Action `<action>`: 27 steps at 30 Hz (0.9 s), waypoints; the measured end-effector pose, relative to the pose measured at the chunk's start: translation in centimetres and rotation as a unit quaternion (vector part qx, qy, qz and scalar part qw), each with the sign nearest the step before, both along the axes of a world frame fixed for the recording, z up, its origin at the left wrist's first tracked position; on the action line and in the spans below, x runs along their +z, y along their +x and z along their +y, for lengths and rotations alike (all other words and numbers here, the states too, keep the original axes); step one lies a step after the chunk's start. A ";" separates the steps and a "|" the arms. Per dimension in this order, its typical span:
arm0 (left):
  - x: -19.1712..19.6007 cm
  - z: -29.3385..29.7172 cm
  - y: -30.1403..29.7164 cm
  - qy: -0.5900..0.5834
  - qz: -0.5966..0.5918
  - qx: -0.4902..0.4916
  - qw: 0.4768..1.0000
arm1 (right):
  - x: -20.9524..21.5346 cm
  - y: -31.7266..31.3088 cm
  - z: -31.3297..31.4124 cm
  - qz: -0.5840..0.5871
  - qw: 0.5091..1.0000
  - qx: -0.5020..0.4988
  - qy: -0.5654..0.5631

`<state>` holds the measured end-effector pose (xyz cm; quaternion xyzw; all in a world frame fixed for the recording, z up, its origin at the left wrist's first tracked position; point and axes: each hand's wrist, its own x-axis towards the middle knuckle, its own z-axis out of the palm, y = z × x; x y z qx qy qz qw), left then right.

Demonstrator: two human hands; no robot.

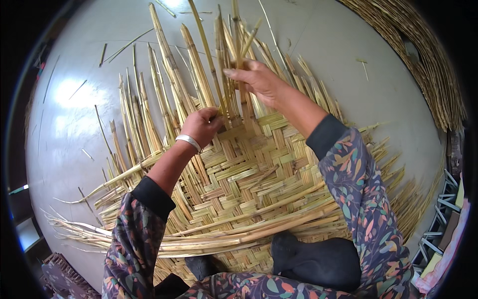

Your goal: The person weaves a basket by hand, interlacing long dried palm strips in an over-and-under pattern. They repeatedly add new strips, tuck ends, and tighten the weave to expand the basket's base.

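A half-woven mat of split reeds (249,179) spreads over the floor under me, in a zigzag weave with long loose reed ends fanning out at its far side. My right hand (257,82) is closed around several upright reed strips (242,102), lifting them off the floor near the far edge of the weave. My left hand (201,125) is closed at the foot of those strips, its fingers pinched on a thin reed strip beside the woven edge. The fingertips of the left hand are partly hidden.
Long loose reeds (224,242) lie across the mat in front of my black shoes (318,261). A large bundle of reeds (423,55) stands at the far right. Reed scraps (130,44) are scattered on the grey floor (74,129). Metal-framed items (438,224) sit at the right edge.
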<state>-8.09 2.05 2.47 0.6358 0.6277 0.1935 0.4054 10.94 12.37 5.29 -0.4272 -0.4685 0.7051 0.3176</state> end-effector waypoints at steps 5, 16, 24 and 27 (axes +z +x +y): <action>0.6 1.1 0.0 -0.045 0.041 -0.047 0.997 | -1.5 3.3 -1.9 0.057 0.994 -0.047 -0.085; -1.0 0.9 -0.8 -0.070 -0.015 -0.094 0.993 | -2.3 5.8 -6.4 -0.044 0.985 -0.123 -0.112; -0.7 1.2 -0.6 -0.133 -0.053 -0.047 0.988 | 1.9 7.4 -3.0 -0.288 0.947 0.096 0.108; -0.6 0.9 -0.5 -0.141 -0.091 -0.033 0.985 | 1.4 4.5 0.3 -0.399 0.760 0.063 0.509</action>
